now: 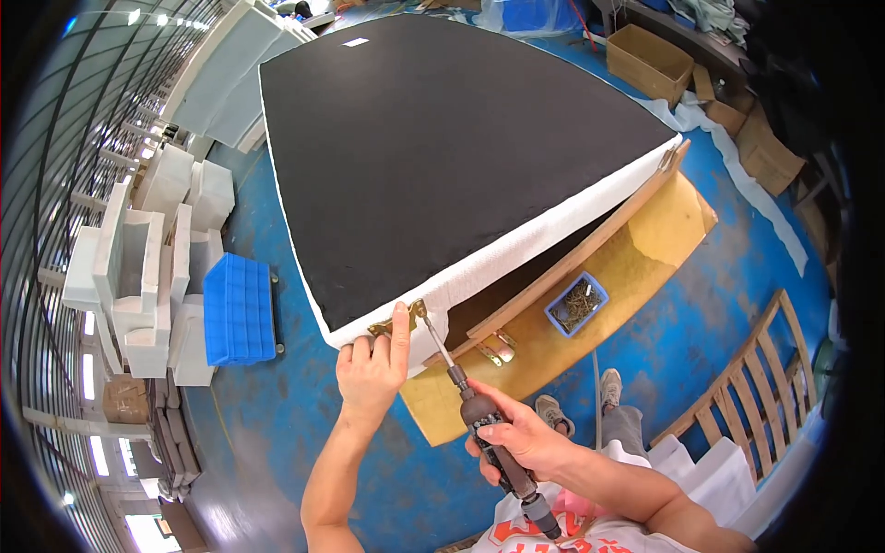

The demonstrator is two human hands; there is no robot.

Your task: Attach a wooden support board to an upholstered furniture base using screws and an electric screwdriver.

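My left hand [372, 364] presses a brass bracket [398, 320] against the near corner of a large upholstered panel [433, 147] with a black top and white padded edge. The forefinger points up along the bracket. My right hand [521, 438] grips a dark pneumatic screwdriver [489, 433], its long bit tip touching the bracket at the corner. An air hose leaves the tool's rear toward my chest. Another brass bracket [498, 348] lies on the yellow plywood board [645, 249] under the panel.
A small blue tray of screws [576, 303] sits on the plywood. A blue crate [240, 309] and white foam blocks [147, 267] stand at the left. Cardboard boxes [650, 60] are at the far right, a wooden slatted frame [756, 378] at the near right. The floor is blue.
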